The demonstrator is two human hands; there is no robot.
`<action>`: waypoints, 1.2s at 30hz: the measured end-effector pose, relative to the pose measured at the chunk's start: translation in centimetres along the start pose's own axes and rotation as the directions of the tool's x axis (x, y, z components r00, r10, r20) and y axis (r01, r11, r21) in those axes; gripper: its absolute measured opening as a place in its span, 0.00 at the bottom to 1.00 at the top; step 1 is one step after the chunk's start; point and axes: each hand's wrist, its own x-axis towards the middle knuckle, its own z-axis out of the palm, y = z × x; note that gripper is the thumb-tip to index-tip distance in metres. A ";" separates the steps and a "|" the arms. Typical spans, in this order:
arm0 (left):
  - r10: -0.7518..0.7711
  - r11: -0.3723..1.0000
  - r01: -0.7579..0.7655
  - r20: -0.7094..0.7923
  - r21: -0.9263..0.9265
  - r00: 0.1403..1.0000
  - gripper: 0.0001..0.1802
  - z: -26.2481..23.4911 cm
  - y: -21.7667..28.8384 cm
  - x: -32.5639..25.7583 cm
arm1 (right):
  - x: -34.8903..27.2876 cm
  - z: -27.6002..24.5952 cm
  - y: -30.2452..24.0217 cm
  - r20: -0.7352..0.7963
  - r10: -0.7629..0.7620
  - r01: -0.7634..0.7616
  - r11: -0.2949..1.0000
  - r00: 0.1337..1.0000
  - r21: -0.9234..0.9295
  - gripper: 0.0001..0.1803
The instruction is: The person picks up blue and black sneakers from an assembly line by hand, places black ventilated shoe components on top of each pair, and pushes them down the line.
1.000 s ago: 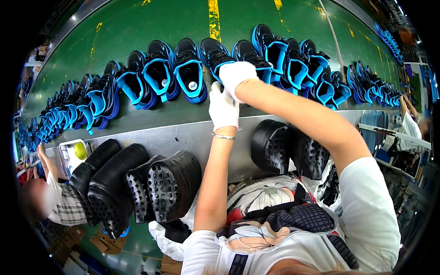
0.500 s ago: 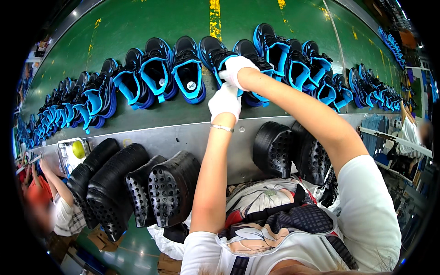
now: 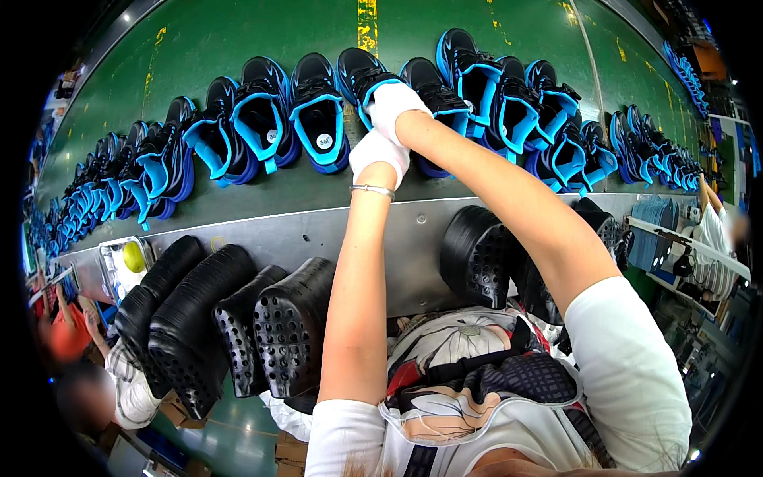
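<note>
Sneaker point(image 3: 360, 70) mid-handling, apparently unfinished.
White-gloved left hand point(image 3: 379, 155) and right hand point(image 3: 396, 108) meet at its near end, grips impossible to tell; farther-left sneakers point(image 3: 313, 73) stand untouched.

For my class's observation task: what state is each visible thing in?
Handled sneaker: upright, partly covered
Left hand: gloved, at its heel end
Right hand: gloved, at its opening
Sneaker to its left: upright, opening uncovered
Black layered stacks: holed ends showing
Silver bracelet: on left wrist
Yellow stripe: worn, patchy
</note>
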 end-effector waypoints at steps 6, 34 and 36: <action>0.209 0.954 -0.249 -0.221 -0.169 0.953 0.24 0.4 -2.6 -1.9 | -4.6 -10.1 -3.8 0.337 -0.065 0.124 0.980 0.939 -0.158 0.21; -0.243 0.959 0.149 -0.427 -0.241 0.871 0.14 -0.7 -3.3 4.4 | 0.4 -2.1 -1.1 0.207 -0.114 0.158 0.965 0.972 -0.209 0.16; -0.257 0.959 0.174 -0.420 -0.225 0.870 0.16 -0.3 -3.2 4.9 | 0.0 -2.5 -0.9 0.149 -0.134 0.164 0.963 0.980 -0.212 0.17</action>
